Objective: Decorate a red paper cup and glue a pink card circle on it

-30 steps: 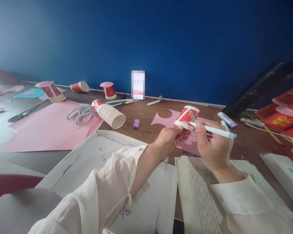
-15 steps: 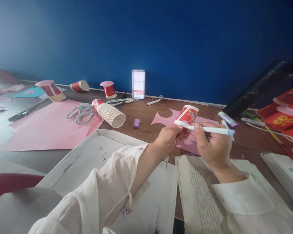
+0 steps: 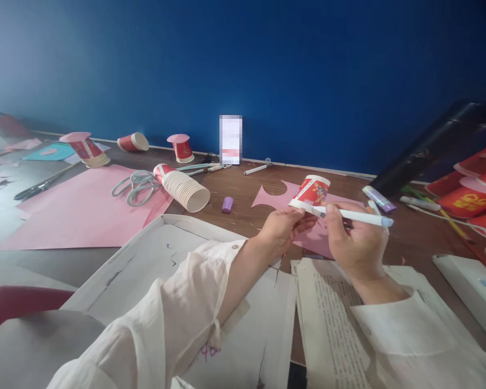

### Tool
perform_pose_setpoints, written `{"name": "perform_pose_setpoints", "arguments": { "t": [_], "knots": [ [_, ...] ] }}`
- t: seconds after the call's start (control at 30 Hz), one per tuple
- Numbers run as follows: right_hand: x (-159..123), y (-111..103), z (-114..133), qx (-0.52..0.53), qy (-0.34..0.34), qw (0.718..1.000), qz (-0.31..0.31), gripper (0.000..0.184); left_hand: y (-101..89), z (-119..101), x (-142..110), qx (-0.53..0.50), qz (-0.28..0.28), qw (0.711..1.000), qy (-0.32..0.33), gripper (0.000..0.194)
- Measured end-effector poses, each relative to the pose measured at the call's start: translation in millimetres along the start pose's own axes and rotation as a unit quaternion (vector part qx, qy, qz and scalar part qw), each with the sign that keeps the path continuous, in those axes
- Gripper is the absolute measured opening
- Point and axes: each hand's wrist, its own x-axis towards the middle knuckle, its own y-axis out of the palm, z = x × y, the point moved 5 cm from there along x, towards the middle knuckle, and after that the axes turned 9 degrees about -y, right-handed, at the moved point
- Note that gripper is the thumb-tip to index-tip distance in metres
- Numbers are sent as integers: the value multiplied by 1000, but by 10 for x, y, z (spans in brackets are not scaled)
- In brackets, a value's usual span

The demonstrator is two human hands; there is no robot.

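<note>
My left hand (image 3: 281,229) grips a red-and-white paper cup (image 3: 314,190) near its white rim, over the table. The cup is tilted, and its printed side faces me. In my right hand (image 3: 356,243) is a white marker pen (image 3: 366,217) with a pale blue end. The pen's tip points left at the lower part of the cup; whether it touches cannot be made out. Beneath both hands lies a pink sheet (image 3: 273,197) with rounded cut-outs, partly hidden by the cup and hands.
Nested paper cups (image 3: 186,189) lie beside grey-handled scissors (image 3: 135,188) on pink paper (image 3: 76,216). A purple cap (image 3: 227,205) sits mid-table. Two cups topped with pink discs stand behind. A phone (image 3: 230,140) leans on the wall. Printed pages (image 3: 332,319) and a glue stick (image 3: 378,199) are on the right.
The pen and my right hand have shifted very slightly, with the pen's back end a little lower and further right. My left hand keeps its hold on the cup.
</note>
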Motion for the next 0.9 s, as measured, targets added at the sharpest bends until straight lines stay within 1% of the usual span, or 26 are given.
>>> {"name": "perform_pose_setpoints", "arguments": {
  "t": [0.1, 0.23, 0.47, 0.73, 0.9],
  "knots": [
    [-1, 7, 4, -4, -5, 1000, 12, 27, -2, 5, 13, 1, 7, 1000, 5, 25],
    [-8, 4, 2, -8, -4, 1000, 9, 27, -4, 8, 14, 0, 6, 1000, 5, 25],
    [-29, 7, -49, 6, 54, 998, 5, 24, 12, -5, -26, 8, 1, 1000, -4, 24],
    [-27, 4, -55, 12, 60, 998, -1, 25, 19, -4, -31, 9, -3, 1000, -7, 24],
    [-39, 6, -66, -2, 80, 997, 23, 29, 0, 2, -10, 11, -4, 1000, -3, 26]
  ]
}}
